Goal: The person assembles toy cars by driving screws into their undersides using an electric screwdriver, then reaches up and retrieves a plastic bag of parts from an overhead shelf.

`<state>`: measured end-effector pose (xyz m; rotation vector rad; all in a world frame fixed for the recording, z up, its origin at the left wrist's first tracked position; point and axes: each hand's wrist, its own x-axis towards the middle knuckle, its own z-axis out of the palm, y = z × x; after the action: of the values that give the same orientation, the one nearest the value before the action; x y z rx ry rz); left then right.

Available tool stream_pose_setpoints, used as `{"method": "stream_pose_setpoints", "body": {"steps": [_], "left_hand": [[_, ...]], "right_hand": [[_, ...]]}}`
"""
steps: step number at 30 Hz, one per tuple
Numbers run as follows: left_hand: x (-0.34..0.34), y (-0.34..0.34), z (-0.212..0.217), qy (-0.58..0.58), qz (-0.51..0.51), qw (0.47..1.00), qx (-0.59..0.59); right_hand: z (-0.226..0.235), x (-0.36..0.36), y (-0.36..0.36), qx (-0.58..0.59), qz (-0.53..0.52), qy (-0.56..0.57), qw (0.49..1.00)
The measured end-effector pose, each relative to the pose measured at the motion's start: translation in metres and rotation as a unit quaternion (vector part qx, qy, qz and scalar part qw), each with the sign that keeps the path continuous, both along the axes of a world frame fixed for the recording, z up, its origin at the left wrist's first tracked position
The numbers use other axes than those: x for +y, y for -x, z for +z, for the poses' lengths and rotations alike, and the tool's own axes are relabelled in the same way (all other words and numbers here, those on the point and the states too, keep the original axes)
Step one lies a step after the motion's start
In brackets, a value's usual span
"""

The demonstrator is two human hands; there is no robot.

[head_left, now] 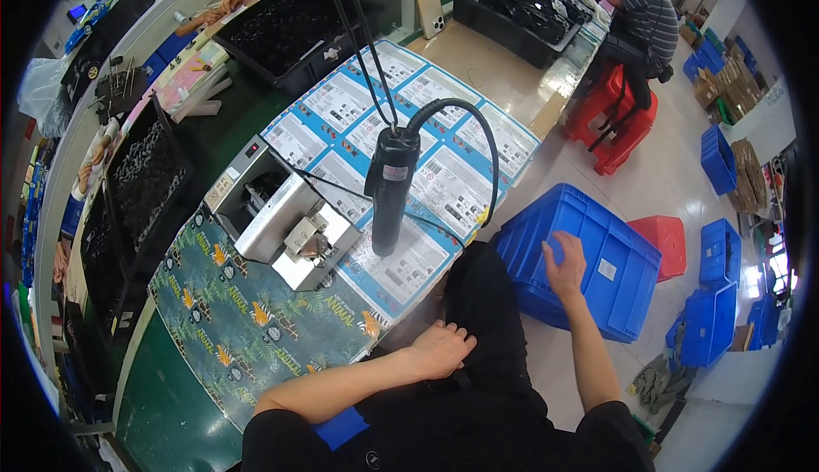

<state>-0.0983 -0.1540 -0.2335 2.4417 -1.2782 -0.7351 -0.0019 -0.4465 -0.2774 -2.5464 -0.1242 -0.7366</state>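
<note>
My left hand rests over my lap by the table's front edge, its fingers curled in and nothing showing in them. Out to the right, my right hand is open, thumb and fingers apart, over a blue plastic crate; whether it touches the crate I cannot tell. A black cylindrical electric screwdriver hangs upright from black cords above the table. To its left stands a small metal machine with a boxy front and a red display.
Printed sheets and a patterned green mat cover the table. Black bins of dark parts stand beyond it, next to a phone. A person sits by a red stool. More blue crates stand at right.
</note>
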Motion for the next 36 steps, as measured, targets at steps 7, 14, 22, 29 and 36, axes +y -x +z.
{"method": "stream_pose_setpoints", "body": {"steps": [7,14,22,29,36], "left_hand": [[-0.003,-0.001,-0.008,0.008,0.004,1.000,-0.025],[-0.001,0.002,-0.021,0.004,0.016,1.000,-0.027],[-0.001,0.010,-0.028,0.037,0.051,0.997,-0.036],[-0.006,0.008,-0.032,0.025,0.059,0.997,-0.035],[-0.003,0.008,-0.029,0.063,0.091,0.993,-0.033]], "right_hand": [[0.082,0.052,-0.118,-0.118,0.135,-0.114,0.977],[0.115,0.240,-0.247,-0.023,0.421,-0.053,0.905],[0.110,0.389,-0.281,-0.034,0.533,0.188,0.825],[0.098,0.420,-0.289,0.038,0.471,0.301,0.828],[0.091,0.428,-0.298,0.031,0.465,0.351,0.812]]}}
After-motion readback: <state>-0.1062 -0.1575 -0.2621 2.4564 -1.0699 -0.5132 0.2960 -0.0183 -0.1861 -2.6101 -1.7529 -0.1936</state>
